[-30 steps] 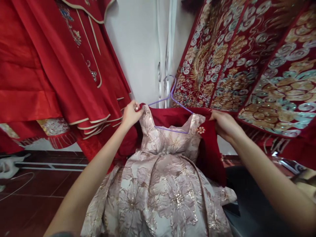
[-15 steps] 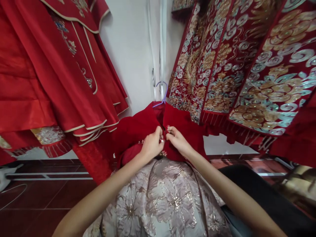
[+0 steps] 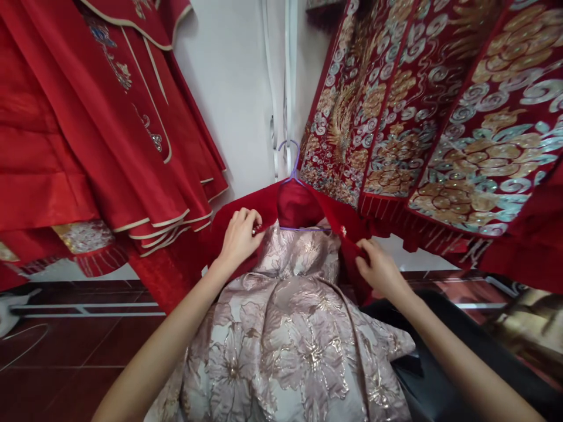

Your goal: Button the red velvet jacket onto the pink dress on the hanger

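A pink and gold floral brocade dress (image 3: 290,340) hangs on a purple wire hanger (image 3: 291,170) in the middle. Over its shoulders lies a dark red velvet jacket (image 3: 303,205), open at the front. My left hand (image 3: 240,237) is closed on the jacket's left front edge, with a small button or bead at its fingertips. On the other side my right hand (image 3: 378,269) grips the right front edge, just below a small brooch (image 3: 343,231).
Red satin robes with cream trim (image 3: 101,129) hang at the left. At the right hangs a heavily embroidered red and gold garment (image 3: 440,111). A white wall with a metal rail (image 3: 281,88) stands behind. The floor is dark red tile (image 3: 65,346). Dark cloth (image 3: 440,375) lies lower right.
Both hands held the jacket's front edges together at the middle; now they have moved apart and the jacket is open, showing the dress bodice again.
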Demonstrator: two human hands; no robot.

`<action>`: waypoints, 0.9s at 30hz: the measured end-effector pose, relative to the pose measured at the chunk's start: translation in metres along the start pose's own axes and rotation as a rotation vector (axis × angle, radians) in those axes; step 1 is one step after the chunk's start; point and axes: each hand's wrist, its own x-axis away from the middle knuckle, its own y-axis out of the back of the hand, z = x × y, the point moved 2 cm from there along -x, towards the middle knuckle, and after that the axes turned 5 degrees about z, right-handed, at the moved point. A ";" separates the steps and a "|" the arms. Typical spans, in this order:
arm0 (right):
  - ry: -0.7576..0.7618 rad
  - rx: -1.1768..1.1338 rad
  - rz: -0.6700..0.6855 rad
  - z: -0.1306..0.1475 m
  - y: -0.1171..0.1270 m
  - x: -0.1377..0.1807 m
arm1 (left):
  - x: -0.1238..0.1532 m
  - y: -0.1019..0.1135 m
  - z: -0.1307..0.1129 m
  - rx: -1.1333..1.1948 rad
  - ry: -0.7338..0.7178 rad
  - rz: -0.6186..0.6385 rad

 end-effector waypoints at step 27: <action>-0.030 -1.030 0.015 0.093 -0.068 -0.052 | 0.010 -0.036 -0.032 0.523 0.083 -0.046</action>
